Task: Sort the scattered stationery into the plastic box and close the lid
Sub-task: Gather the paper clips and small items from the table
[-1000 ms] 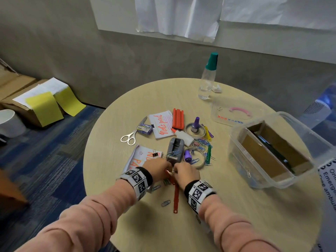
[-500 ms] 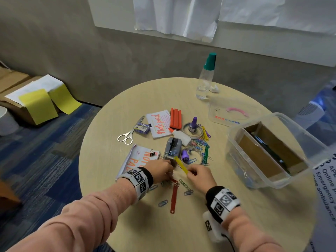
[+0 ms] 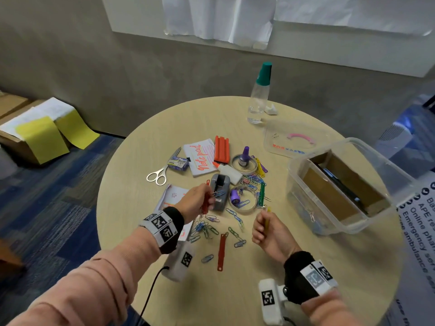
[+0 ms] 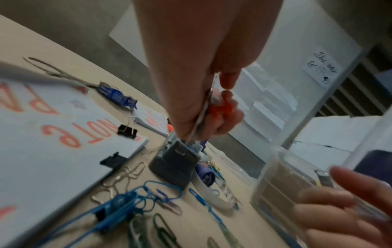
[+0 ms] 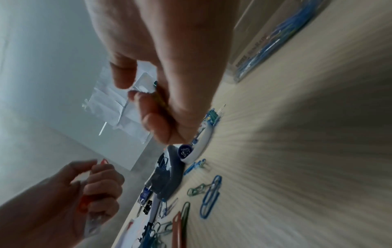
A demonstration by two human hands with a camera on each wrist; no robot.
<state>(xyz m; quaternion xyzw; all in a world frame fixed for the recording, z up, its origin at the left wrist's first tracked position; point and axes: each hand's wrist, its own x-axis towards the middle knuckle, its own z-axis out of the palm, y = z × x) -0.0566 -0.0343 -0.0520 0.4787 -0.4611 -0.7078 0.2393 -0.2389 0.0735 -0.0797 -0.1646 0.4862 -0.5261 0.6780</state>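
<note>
One open plastic box (image 3: 348, 184), whole only from the head view.

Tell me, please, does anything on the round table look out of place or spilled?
Yes: loose coloured paper clips lie scattered and partly chained across the round wooden table, outside the open clear plastic box, whose transparent lid lies flat beside it.

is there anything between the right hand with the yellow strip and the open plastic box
Nothing visible blocks it. The right hand grips the yellow strip above bare table, and the plastic box sits to its right with its top open. Its lid lies apart, behind the box.
</note>
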